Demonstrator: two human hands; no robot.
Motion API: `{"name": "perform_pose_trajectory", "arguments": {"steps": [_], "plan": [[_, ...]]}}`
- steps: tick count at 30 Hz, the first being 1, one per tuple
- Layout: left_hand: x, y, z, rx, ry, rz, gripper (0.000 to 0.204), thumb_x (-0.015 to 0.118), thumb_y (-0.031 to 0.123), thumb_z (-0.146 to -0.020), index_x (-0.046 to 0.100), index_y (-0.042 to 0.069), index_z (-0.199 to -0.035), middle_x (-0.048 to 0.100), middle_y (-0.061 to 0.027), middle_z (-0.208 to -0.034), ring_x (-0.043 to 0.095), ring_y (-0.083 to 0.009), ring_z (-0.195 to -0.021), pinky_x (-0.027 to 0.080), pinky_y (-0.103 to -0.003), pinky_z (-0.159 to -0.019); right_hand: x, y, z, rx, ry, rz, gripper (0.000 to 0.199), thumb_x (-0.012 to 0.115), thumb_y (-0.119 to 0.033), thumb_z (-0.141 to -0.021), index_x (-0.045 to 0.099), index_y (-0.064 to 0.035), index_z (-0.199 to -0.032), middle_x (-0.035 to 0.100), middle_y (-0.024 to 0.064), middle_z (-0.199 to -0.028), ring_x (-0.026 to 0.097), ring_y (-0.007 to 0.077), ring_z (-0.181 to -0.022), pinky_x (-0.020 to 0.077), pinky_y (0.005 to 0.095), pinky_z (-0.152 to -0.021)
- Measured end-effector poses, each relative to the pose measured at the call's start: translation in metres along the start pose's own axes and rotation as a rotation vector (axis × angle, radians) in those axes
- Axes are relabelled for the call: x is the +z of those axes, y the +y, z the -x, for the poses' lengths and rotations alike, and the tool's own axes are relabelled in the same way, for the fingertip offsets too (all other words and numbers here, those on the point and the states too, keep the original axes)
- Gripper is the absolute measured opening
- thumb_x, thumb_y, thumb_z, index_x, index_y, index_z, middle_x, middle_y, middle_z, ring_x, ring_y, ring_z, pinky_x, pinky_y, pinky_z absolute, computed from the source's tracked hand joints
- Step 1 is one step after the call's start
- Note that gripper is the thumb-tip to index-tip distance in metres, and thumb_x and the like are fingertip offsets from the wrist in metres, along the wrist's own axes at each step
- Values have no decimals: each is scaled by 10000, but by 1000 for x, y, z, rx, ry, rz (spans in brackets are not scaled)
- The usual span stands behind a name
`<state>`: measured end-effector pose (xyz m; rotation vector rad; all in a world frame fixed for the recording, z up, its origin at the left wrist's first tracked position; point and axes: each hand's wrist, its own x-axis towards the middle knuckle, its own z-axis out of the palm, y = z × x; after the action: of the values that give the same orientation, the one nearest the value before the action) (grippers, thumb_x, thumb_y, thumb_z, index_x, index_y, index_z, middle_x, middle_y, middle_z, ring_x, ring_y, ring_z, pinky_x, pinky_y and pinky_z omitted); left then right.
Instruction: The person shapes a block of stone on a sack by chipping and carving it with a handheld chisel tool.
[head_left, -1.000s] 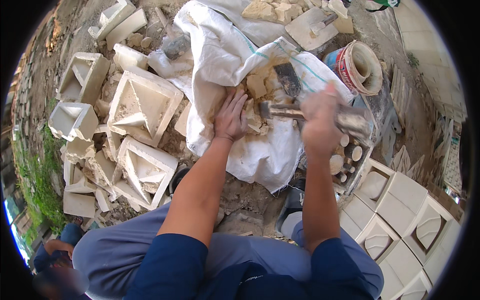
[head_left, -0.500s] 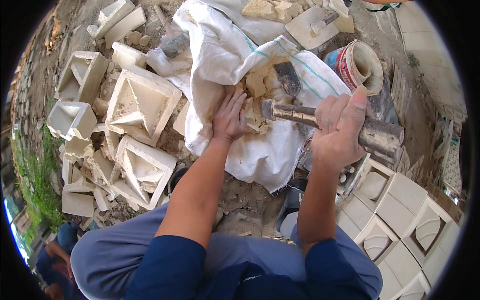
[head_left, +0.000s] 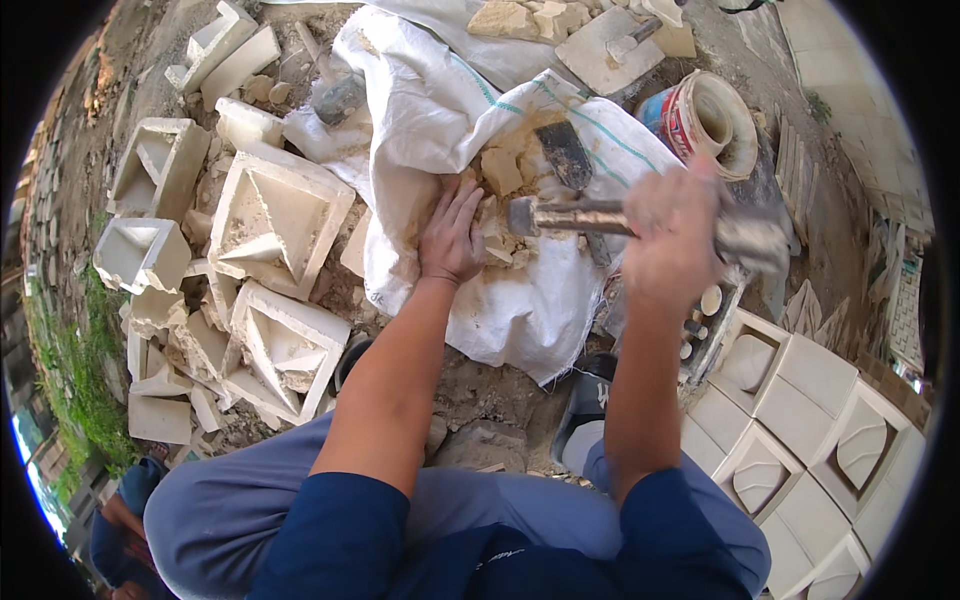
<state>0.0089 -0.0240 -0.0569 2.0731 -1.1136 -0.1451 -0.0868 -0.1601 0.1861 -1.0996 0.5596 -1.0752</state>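
My left hand [head_left: 453,237] lies with its fingers stretched out against stone pieces in a fold of a white woven sack [head_left: 410,100]. What its palm touches is hidden. My right hand [head_left: 672,235], blurred by motion, is closed round the wooden handle of a hammer [head_left: 580,217]. The hammer's metal head points left, just right of the rubble and my left hand. Pale broken stone chunks [head_left: 502,171] and yellowish dust lie on the sack. A dark flat metal piece [head_left: 565,155] rests behind them.
Several cream moulded blocks [head_left: 280,215], some broken, are heaped at left. A paint bucket [head_left: 740,140] stands at far right, and finished-looking cream blocks [head_left: 805,385] sit at near right. At the back are a stone slab [head_left: 605,55] and another dusty tool [head_left: 338,98]. Another person [head_left: 125,530] shows at lower left.
My right hand and the hammer have shifted slightly, the head moving a little left toward the rubble. The view has moved slightly. My left hand stays against the stones.
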Motion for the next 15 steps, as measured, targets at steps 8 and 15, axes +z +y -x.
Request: {"name": "perform_pose_trajectory", "arguments": {"steps": [8,15], "plan": [[0,-3,3,-7,-7,-29,532,534,59,-803,575,92,-1332,570,-87,-1400,502,-331,-1321,437,-406,-1088,5,-4,6,16,-46,65,433,464,-180,-1056,363,-131,-638,310,-48,-512,241,69,-433,223,262,-436],[1,-1,6,28,-1,-20,529,540,57,-802,578,87,-1328,563,-90,-1410,509,-339,-1311,438,-409,-1086,3,23,3,10,18,125,383,561,-95,-1016,467,-115,-645,378,-52,-529,297,40,-446,238,246,-427]]}}
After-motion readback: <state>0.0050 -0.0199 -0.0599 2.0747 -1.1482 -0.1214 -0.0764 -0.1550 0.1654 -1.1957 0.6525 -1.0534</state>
